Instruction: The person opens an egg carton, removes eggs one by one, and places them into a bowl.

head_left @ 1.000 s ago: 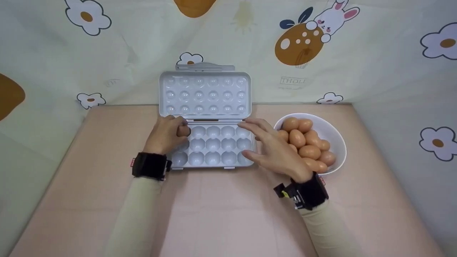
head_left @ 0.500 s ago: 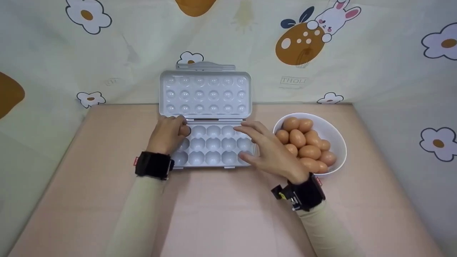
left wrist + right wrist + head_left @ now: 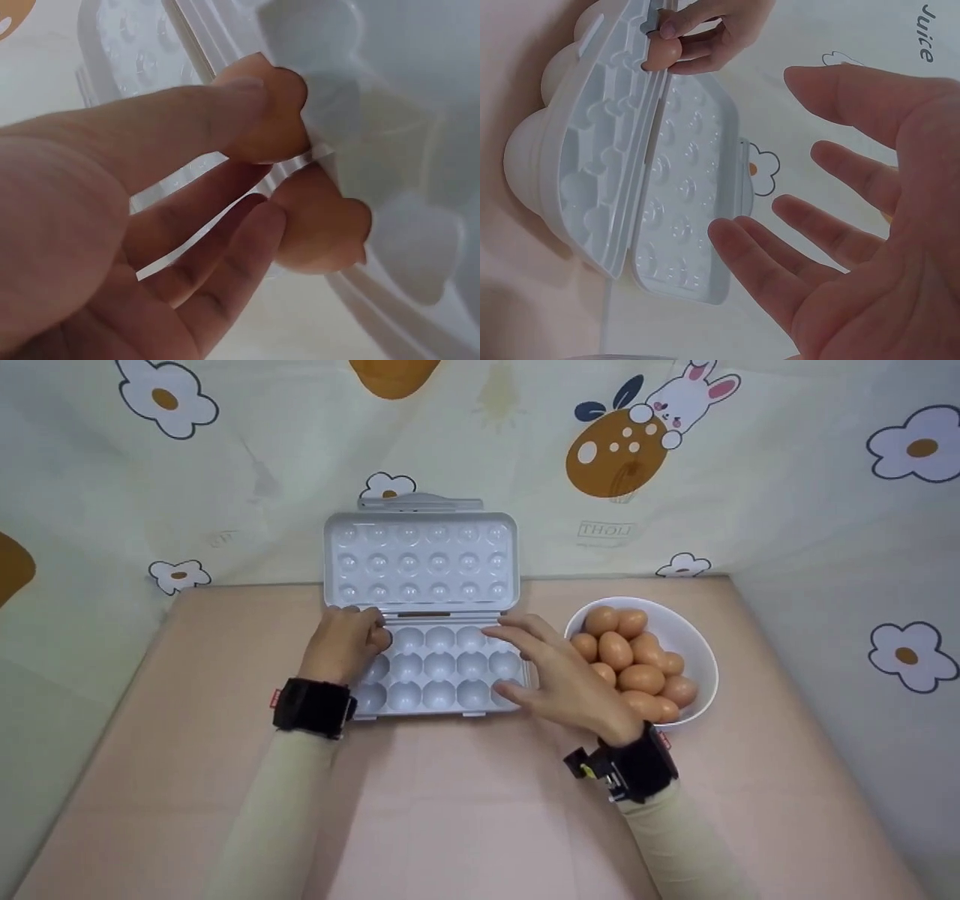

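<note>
A grey plastic egg box lies with its lid tipped back. At the box's back left corner my left hand pinches a brown egg, thumb on top, right at the rounded cups. A second brown egg sits in the neighbouring cup, with other fingertips against it; the left hand mostly hides both from above. Over the box's right end my right hand holds nothing, its fingers spread and slightly bent. In the right wrist view an egg shows beside the left thumb.
To the right of the box stands a white bowl with several brown eggs, partly behind the right hand. Both stand on a pinkish table cover. A printed curtain hangs close behind the lid and along the sides.
My right hand has moved slightly left, farther over the box's right end. The left hand stays at the back left corner with its egg. The head view has shifted a little.
</note>
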`<move>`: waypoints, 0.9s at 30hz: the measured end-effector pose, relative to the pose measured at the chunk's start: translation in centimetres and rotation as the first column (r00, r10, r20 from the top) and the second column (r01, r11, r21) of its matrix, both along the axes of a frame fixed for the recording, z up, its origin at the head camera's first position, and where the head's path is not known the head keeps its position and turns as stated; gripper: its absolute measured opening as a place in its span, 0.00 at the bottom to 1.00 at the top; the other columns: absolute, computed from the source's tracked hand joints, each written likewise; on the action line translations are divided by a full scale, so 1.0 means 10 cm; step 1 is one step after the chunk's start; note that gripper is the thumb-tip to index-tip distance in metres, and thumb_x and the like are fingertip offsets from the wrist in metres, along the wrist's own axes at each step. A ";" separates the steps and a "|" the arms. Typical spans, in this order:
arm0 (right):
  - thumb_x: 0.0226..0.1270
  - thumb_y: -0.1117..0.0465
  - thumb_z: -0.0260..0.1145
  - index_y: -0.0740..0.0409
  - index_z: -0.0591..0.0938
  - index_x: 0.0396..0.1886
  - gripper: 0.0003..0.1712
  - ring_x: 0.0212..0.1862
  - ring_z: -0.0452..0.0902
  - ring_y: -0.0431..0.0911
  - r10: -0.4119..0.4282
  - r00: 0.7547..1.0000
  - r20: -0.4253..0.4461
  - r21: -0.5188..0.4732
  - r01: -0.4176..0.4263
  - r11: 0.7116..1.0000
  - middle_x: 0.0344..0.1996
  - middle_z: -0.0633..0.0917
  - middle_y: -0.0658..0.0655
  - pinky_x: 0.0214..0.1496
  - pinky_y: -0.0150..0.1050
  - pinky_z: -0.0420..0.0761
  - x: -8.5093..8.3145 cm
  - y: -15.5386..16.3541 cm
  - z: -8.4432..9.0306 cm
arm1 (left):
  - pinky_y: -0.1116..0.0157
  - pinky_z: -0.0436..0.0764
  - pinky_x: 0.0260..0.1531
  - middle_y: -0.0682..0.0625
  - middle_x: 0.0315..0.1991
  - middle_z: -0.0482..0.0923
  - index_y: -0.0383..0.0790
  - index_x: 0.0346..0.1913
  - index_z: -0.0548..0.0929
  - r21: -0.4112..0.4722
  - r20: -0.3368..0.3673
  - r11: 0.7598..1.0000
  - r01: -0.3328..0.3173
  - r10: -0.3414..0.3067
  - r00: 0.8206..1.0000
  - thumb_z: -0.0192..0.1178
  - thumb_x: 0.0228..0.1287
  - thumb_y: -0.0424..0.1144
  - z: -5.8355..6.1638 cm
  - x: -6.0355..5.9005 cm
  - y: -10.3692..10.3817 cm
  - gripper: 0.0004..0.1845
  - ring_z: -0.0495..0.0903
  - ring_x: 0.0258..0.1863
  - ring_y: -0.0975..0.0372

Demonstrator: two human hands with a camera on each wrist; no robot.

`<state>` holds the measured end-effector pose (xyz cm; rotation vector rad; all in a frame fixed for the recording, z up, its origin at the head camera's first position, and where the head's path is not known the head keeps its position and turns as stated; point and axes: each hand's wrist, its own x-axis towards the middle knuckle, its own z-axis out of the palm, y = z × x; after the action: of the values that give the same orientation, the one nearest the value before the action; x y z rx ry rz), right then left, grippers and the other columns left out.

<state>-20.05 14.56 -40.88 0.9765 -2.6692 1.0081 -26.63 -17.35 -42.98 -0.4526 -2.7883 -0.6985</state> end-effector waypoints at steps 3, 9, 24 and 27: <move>0.69 0.58 0.76 0.49 0.75 0.77 0.37 0.75 0.69 0.48 0.004 1.000 -0.009 -0.006 -0.004 1.000 0.76 0.71 0.53 0.74 0.46 0.74 -0.01 0.01 0.01 | 0.49 0.81 0.43 0.38 0.33 0.84 0.28 0.40 0.87 -0.040 0.069 0.999 0.016 -0.013 0.998 0.60 0.61 0.26 0.08 -0.03 0.01 0.08 0.80 0.38 0.46; 0.69 0.57 0.77 0.46 0.75 0.77 0.38 0.73 0.71 0.47 -0.005 1.000 0.001 -0.006 0.005 1.000 0.77 0.70 0.52 0.71 0.44 0.77 -0.01 0.02 0.01 | 0.44 0.82 0.53 0.34 0.42 0.87 0.28 0.45 0.87 -0.160 0.149 0.986 0.056 -0.032 0.988 0.59 0.58 0.25 0.18 -0.12 0.04 0.13 0.84 0.47 0.40; 0.69 0.57 0.77 0.45 0.76 0.77 0.37 0.71 0.73 0.47 -0.009 1.000 0.010 -0.004 0.009 1.000 0.76 0.70 0.52 0.69 0.43 0.78 0.00 0.02 0.02 | 0.46 0.83 0.48 0.37 0.38 0.86 0.29 0.41 0.87 -0.189 0.155 0.977 0.100 -0.071 0.985 0.59 0.60 0.23 0.18 -0.17 0.07 0.10 0.83 0.43 0.43; 0.69 0.58 0.77 0.46 0.75 0.77 0.37 0.71 0.72 0.46 -0.003 1.000 0.013 -0.017 0.003 1.000 0.76 0.70 0.52 0.68 0.43 0.80 -0.01 0.02 0.02 | 0.47 0.82 0.48 0.37 0.40 0.85 0.29 0.45 0.87 -0.135 0.167 0.985 0.109 -0.086 0.982 0.57 0.60 0.23 0.21 -0.15 0.05 0.13 0.81 0.43 0.45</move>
<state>-20.10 14.75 -40.71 0.9659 -2.6669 1.0382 -28.15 -16.88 -40.88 -0.5892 -2.9989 -0.5794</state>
